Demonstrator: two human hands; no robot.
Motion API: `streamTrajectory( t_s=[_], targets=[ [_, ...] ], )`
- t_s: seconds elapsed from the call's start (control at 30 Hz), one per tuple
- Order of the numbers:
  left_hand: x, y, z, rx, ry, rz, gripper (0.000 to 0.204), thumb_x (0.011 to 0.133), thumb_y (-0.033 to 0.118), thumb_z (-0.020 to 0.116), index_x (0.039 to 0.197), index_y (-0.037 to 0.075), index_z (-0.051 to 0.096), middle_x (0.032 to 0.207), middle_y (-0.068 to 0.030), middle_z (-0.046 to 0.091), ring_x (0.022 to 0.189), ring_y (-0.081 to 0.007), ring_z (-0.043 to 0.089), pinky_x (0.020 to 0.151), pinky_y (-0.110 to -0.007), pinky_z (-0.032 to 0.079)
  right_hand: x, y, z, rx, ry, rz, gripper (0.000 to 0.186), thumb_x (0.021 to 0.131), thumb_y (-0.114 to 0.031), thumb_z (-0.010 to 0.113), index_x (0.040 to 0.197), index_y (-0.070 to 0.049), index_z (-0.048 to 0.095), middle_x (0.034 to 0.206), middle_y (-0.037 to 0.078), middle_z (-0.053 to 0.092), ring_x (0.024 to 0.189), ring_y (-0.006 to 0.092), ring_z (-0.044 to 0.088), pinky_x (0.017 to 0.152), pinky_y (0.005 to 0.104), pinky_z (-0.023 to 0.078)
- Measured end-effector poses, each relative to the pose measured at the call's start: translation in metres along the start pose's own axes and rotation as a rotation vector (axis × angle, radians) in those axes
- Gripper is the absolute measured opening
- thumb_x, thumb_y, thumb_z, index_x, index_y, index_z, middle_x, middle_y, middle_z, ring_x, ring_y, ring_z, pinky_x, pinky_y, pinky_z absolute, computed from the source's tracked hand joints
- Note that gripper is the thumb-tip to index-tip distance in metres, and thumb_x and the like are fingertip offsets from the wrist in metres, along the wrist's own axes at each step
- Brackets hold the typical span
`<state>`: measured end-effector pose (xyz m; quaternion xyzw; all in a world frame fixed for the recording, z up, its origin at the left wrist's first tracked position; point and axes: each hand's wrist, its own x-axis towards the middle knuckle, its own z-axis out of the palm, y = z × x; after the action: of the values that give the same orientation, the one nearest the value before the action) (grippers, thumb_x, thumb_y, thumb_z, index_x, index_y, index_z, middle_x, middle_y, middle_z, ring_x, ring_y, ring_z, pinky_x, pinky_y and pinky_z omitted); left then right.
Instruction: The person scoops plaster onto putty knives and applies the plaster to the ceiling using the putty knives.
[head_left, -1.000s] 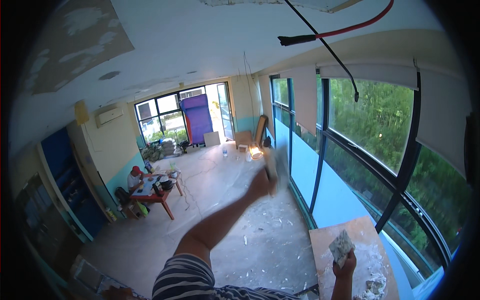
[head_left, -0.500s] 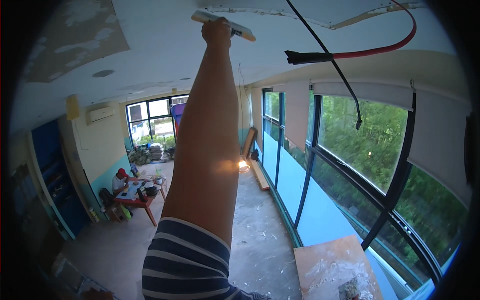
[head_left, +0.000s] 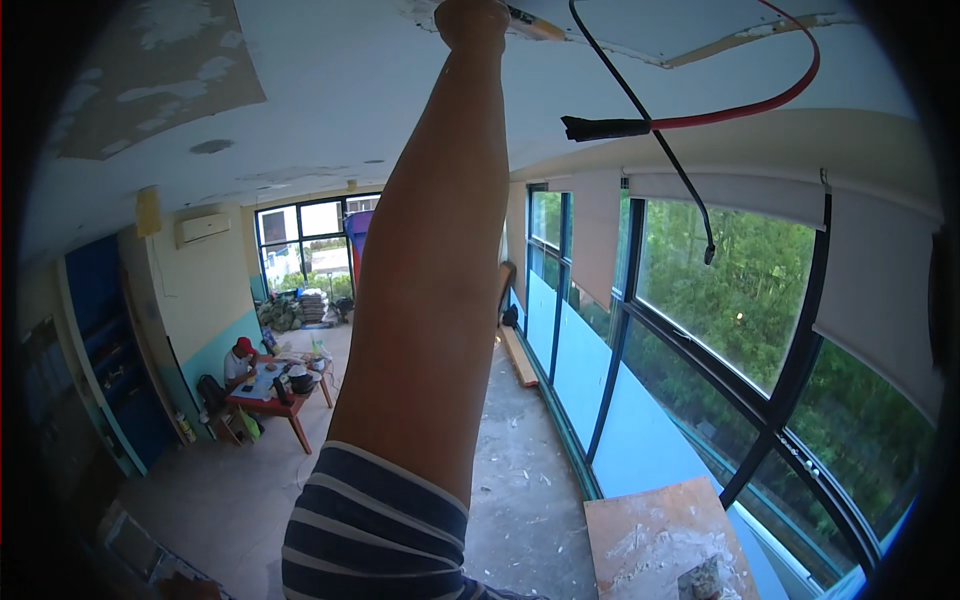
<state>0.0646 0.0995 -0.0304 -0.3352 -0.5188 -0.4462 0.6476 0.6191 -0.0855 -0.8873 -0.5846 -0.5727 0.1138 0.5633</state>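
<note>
My left arm, in a striped sleeve, reaches up through the middle of the view. My left hand (head_left: pixel 470 22) is closed on a wide, pale scraper (head_left: pixel 535 24) against the ceiling (head_left: pixel 335 70), by a rough, filler-marked seam (head_left: pixel 670 60); most of the scraper is hidden behind that hand. Below right stands a plywood board (head_left: pixel 640 525) smeared with white paste, with a grey, crusted lump or tool (head_left: pixel 700 580) at the lower edge. My right hand is not visible.
Black (head_left: pixel 676 175) and red (head_left: pixel 750 108) cables hang from the ceiling. Windows with blinds (head_left: pixel 870 280) line the right. A person in a red cap (head_left: pixel 240 365) sits at a table (head_left: pixel 285 405) on the left. Bags (head_left: pixel 312 305) lie piled at the back; planks (head_left: pixel 518 358) lie along the right wall.
My left hand has risen with the scraper to the ceiling, then moved right and farther up. My right hand, earlier holding a grey crusted object at lower right, has left the view.
</note>
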Motion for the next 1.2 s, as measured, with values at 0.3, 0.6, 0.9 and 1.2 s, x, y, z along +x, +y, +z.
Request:
streamTrajectory(
  t_s=[0.3,0.6,0.9,1.2],
  targets=[
    [-0.046,-0.001,-0.003,-1.161,0.068,-0.594,0.033,0.079,0.034,0.069,0.101,0.008,0.065,0.088,-0.0126,0.070,0.083,-0.0271,0.068,0.073,-0.035,0.053,0.020,-0.059,0.012,1.444,0.173,0.868,0.027,0.099,-0.025,0.045,0.111,-0.006,0.059,0.094,0.003,0.064,0.075,0.0159,0.060,0.069,0.0285,0.050],
    [-0.028,-0.065,-0.008,-0.061,-0.015,-0.032,0.043,0.081,0.030,0.074,0.110,0.005,0.056,0.103,-0.0068,0.066,0.091,-0.0215,0.066,0.075,-0.031,0.054,0.010,-0.041,0.026,0.198,0.019,0.223,0.046,0.077,-0.027,0.059,0.115,0.000,0.057,0.103,0.019,0.064,0.093,0.0311,0.061,0.076,0.0344,0.050],
    [-0.076,-0.052,-0.103,-1.929,0.178,-0.664,0.034,0.078,0.006,0.068,0.110,-0.001,0.056,0.091,-0.0073,0.060,0.070,-0.0176,0.060,0.053,-0.027,0.049,0.030,-0.123,0.058,0.718,-0.128,0.432,0.041,0.098,-0.029,0.039,0.126,-0.002,0.051,0.115,0.010,0.061,0.100,0.0235,0.061,0.086,0.0353,0.052],
    [-0.368,-0.051,-0.212,-1.206,-0.886,-0.700,0.048,0.079,0.012,0.075,0.120,0.001,0.052,0.105,-0.0083,0.063,0.090,-0.0162,0.061,0.080,-0.031,0.051,0.086,-0.216,0.145,1.534,-0.254,0.609,0.047,0.101,-0.039,0.040,0.133,-0.005,0.044,0.123,0.011,0.057,0.108,0.0269,0.060,0.095,0.0439,0.049]
  ],
)
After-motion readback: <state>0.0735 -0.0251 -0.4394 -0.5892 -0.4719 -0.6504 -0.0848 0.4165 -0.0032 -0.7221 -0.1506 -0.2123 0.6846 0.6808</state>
